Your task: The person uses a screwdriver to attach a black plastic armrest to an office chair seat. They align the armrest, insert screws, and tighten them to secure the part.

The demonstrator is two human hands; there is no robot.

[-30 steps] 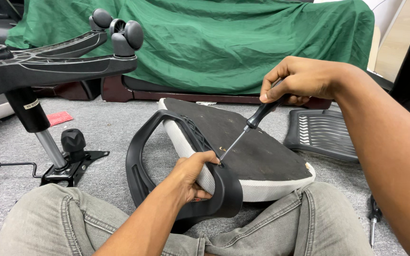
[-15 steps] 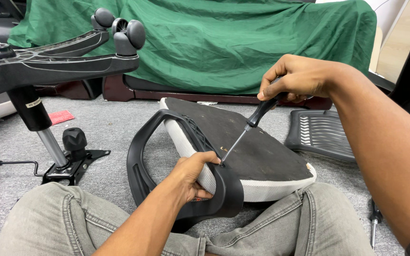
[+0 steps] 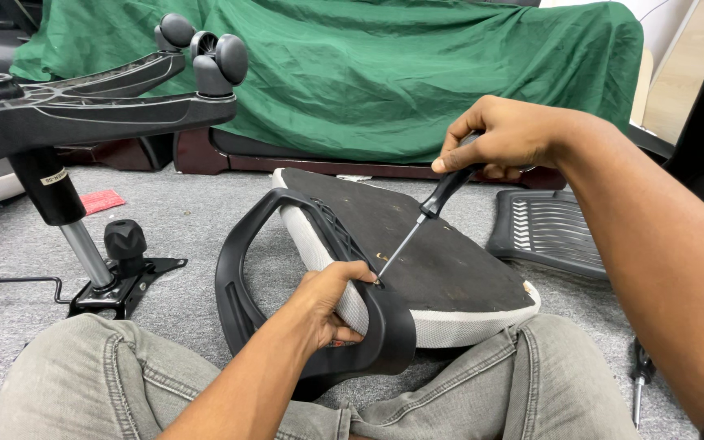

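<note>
An upturned office chair seat, black underneath with a white mesh edge, rests on my lap. A black loop armrest is fixed at its left side. My left hand grips the armrest bracket where it meets the seat edge. My right hand holds the black handle of a screwdriver, whose metal tip touches the seat's underside right beside my left fingers.
An overturned chair base with castors and gas cylinder lies at left, beside a black mechanism plate with knob. A black slotted plastic panel lies at right. A second screwdriver is on the grey carpet. Behind is a green-draped sofa.
My right hand has turned slightly on the screwdriver handle; the tip stays at the same spot. My left hand has not moved.
</note>
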